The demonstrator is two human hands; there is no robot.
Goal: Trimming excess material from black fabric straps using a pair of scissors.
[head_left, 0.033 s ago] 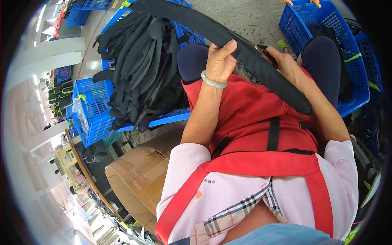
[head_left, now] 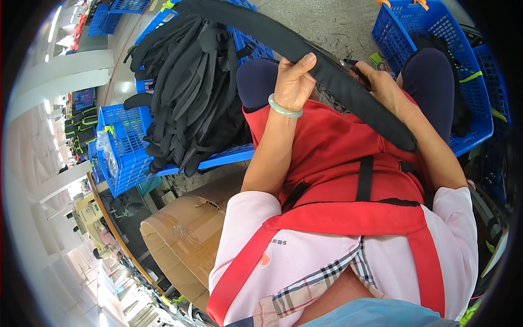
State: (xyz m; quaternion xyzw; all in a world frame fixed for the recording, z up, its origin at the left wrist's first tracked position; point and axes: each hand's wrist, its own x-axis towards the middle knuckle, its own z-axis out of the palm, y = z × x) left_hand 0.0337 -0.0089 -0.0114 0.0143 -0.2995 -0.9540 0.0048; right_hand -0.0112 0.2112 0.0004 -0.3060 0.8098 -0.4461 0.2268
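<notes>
A long, curved black padded strap (head_left: 348, 91) runs slantwise in front of me, from the far left down to the right over my red apron (head_left: 332, 147). Its near edge is gripped by my left hand (head_left: 294, 84), thumb on top and fingers beneath. On the strap's far side, my right hand (head_left: 388, 92) is closed round a small dark-handled tool (head_left: 362, 76) with a bit of metal showing. The strap and my fingers hide most of that tool, so its exact kind is unclear. The tool's metal end lies close to the strap's far edge.
Similar black straps (head_left: 188, 98) are heaped in a blue crate at my left. Another blue plastic crate (head_left: 395, 35) stands by my right knee, with dark items inside. A cardboard box (head_left: 185, 234) sits at my left side. Dark scraps litter the grey floor (head_left: 327, 22).
</notes>
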